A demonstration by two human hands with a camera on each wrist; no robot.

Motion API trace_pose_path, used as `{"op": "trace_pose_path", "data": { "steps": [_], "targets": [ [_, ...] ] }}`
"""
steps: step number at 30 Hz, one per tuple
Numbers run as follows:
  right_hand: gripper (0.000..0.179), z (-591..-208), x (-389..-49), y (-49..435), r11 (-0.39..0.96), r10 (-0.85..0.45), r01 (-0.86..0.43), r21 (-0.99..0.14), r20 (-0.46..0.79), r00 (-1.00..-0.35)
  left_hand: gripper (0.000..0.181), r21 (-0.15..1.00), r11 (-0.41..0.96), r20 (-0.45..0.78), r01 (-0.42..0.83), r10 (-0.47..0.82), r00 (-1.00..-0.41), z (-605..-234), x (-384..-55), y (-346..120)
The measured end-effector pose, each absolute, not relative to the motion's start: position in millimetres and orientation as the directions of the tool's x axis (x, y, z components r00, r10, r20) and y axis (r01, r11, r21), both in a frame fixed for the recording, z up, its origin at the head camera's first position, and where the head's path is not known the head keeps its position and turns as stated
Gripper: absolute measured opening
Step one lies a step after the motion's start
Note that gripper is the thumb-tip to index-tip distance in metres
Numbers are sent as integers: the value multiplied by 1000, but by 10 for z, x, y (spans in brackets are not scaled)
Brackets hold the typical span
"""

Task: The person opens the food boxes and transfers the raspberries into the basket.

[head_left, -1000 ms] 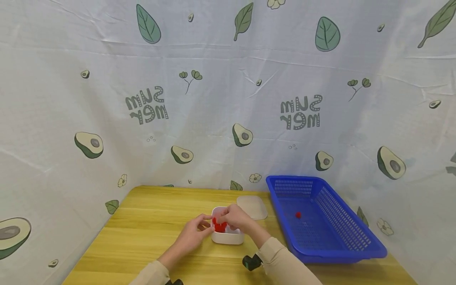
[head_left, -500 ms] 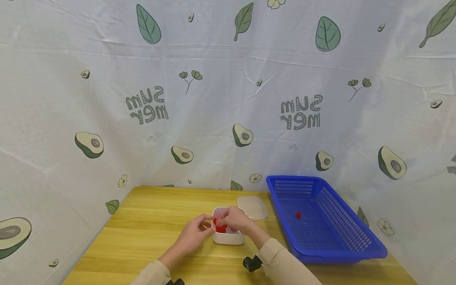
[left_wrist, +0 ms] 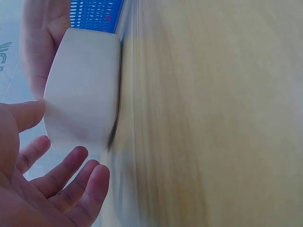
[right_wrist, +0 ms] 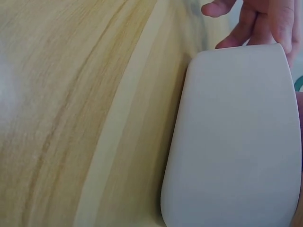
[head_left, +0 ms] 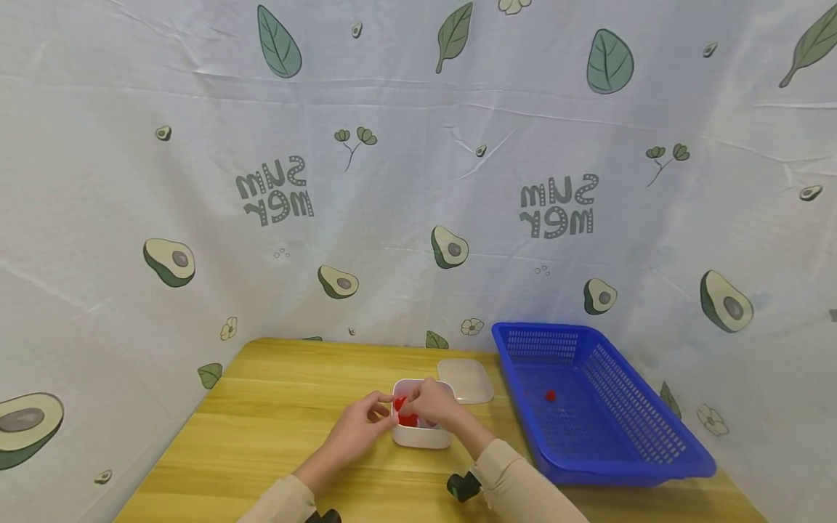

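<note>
A small white open box (head_left: 421,437) stands on the wooden table in front of me. Several red pieces (head_left: 408,420) lie inside; their kind is too small to make out. My left hand (head_left: 356,434) is at the box's left end, its thumb touching the rim near the front corner and its relaxed fingers (left_wrist: 66,170) spread beside the end wall. My right hand (head_left: 434,403) reaches over the rim into the box. Its thumb and fingers come together on a red piece at the left side; the box walls hide part of this in both wrist views.
Behind the box lies a flat translucent lid (head_left: 466,380). On the right stands a large blue perforated basket (head_left: 626,472), with one small red ball (head_left: 551,396) inside. A patterned white curtain (head_left: 386,189) hangs along the table's back.
The box has shifted very slightly right. My right fingers stay inside it, and the red pieces by their tips have moved a little. My left hand stays at the left end.
</note>
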State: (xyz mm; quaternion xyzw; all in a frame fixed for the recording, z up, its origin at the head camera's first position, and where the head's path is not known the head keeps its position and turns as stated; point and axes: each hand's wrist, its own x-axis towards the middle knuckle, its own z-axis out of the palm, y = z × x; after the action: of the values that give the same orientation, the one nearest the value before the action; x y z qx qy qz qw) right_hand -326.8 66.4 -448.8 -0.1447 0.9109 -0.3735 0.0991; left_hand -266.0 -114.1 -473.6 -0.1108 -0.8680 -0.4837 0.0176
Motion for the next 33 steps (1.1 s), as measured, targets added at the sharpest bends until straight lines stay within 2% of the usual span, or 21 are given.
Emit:
{"op": "trace_pose_path", "data": {
  "steps": [14,33],
  "targets": [
    [22,-4501,-3269,636,737,-286,-156,-657,-94,-954,41,827,516,151,222,176,-973,-4751,-2668,-1132],
    [13,-4491,-3237,652,708,-346,-198,-678,-88,-934,36,832,506,164,227,166,-972,-4734,-2652,-1123]
  ]
}}
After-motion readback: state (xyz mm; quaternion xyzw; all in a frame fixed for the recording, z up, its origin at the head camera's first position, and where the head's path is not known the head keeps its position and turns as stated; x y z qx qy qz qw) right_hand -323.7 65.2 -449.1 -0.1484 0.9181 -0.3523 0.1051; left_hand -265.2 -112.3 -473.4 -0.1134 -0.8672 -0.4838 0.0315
